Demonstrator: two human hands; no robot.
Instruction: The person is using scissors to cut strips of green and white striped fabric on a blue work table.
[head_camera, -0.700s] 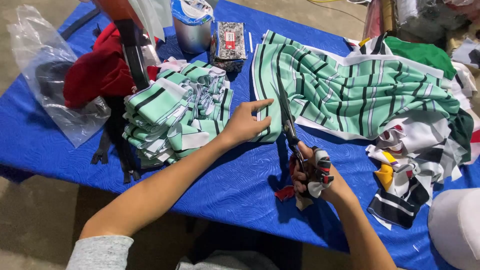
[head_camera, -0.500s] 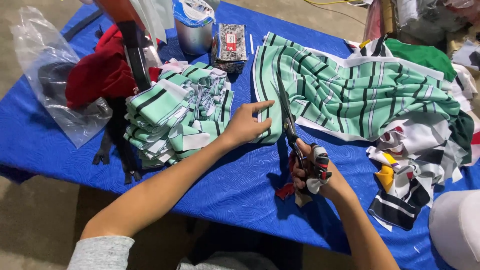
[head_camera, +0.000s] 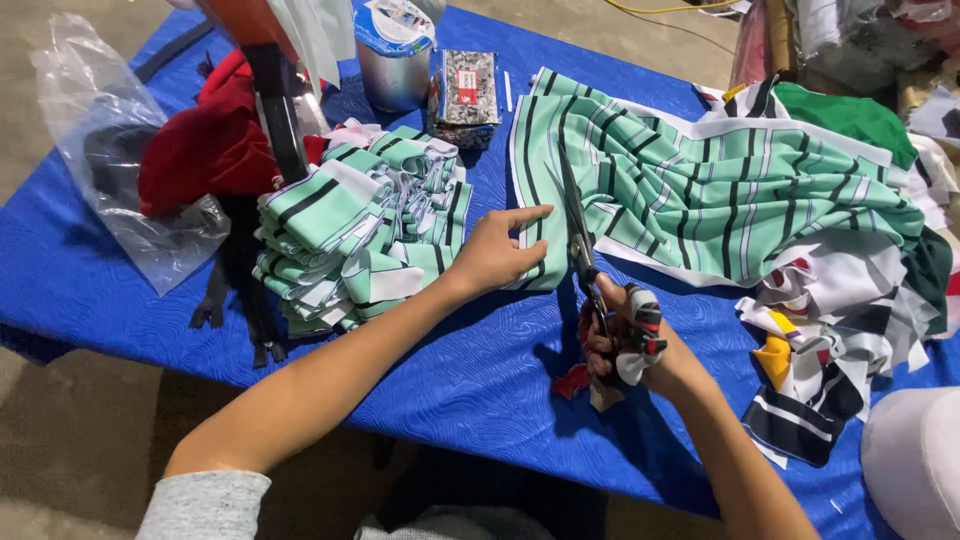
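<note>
Scissors (head_camera: 578, 235) gripped in right hand (head_camera: 630, 340) cut striped green fabric (head_camera: 700, 190); left hand (head_camera: 495, 255) presses it flat, fingers apart. Cut pieces (head_camera: 350, 230) piled at nine o'clock.

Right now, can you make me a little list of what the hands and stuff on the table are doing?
left hand: presses flat on the edge of the striped green fabric
right hand: grips the scissors, handles wrapped in cloth
scissors: blades open, pointing away over the fabric edge
cut strips: piled left of the left hand
table: blue cover
scraps: heaped at the right
metal cup: at the far edge
</note>
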